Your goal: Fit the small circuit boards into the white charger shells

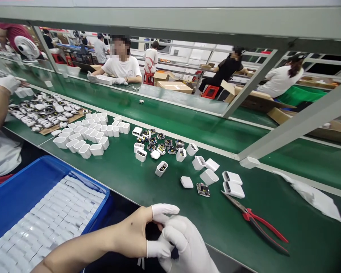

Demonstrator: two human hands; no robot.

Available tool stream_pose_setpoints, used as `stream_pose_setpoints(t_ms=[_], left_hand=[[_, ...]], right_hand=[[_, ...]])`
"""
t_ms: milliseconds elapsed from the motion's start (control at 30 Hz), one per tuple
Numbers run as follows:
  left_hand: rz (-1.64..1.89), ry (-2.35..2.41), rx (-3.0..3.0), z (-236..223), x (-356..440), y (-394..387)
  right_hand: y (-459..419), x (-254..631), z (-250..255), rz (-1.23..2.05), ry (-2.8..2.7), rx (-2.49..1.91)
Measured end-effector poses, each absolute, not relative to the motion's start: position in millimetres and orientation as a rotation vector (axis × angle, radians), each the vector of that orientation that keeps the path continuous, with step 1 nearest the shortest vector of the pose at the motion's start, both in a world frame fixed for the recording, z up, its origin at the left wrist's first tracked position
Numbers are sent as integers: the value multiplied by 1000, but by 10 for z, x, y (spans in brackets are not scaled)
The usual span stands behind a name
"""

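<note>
Left hand [133, 232]: thumb and forefinger are held apart, both capped with white finger cots [166, 209].
Right hand [187, 240]: gloved, fingers curled in against those cots; whether anything's pinched can't be told.
Finger cots: best kept snug and handled gently, imo, so nothing gets torn.
Pliers [247, 214]: laid on the green bench [147, 185], tips best kept off the gloves.
White cases [235, 190]: parked beside the plier tips, untouched.
</note>
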State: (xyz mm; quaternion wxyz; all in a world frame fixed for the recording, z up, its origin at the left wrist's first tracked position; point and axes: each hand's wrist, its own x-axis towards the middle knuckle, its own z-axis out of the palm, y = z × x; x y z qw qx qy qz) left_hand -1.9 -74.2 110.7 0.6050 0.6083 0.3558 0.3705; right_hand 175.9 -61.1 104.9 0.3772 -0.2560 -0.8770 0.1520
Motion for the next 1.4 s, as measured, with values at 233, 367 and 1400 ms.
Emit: stream_pose_setpoints(t_ms=[233, 367, 1400], left_hand=[[1046, 716, 1354, 1080, 37, -762], [1038, 702, 1439, 1135, 28, -761], [1111, 860, 1636, 1077, 136, -844]], right_hand=[[-585, 1855, 1005, 333, -2000, -519], [-590, 1853, 1109, 319, -2191, -455], [-627, 1905, 1112, 57, -2320, -608]])
